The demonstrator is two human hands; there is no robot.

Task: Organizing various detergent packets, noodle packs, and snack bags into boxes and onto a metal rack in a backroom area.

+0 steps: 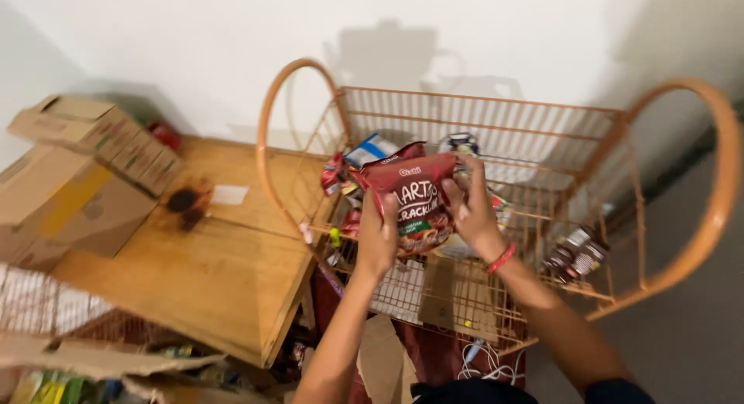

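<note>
1. Holding a red snack packet (412, 202) upright between both hands, the person keeps it above the inside of an orange wire basket (542, 125).
2. Left hand (377, 237): grip clenched on the packet's lower left edge, with the thumb across the front face.
3. Right hand (471, 206): grip clenched on the packet's right edge, fingers spread along the side; a red band (502, 258) circles the wrist.
4. Red snack packet: glossy, printed front turned toward the camera, clear of the basket floor and roughly central between the two hooped ends.
5. Orange wire basket: rectangular, with a tall rounded hoop at either end; it stands just beside the wooden table (209, 272) and touches that table's right edge.
6. Basket contents: a blue-and-white packet (370, 149) and a small red packet (333, 174) lie behind and left of the held packet; a dark packet (575, 253) rests against the right wall of the basket.
7. Cardboard sheets (457, 291) line part of the basket floor, below the hands.
8. Wooden table: carries a dark stain (184, 204) and a white slip (229, 194) near its middle.
9. Cardboard boxes (74, 179): stacked at the table's left end, the upper one tilted.
10. White cables (484, 363) lie below the basket, near the person's body.
</note>
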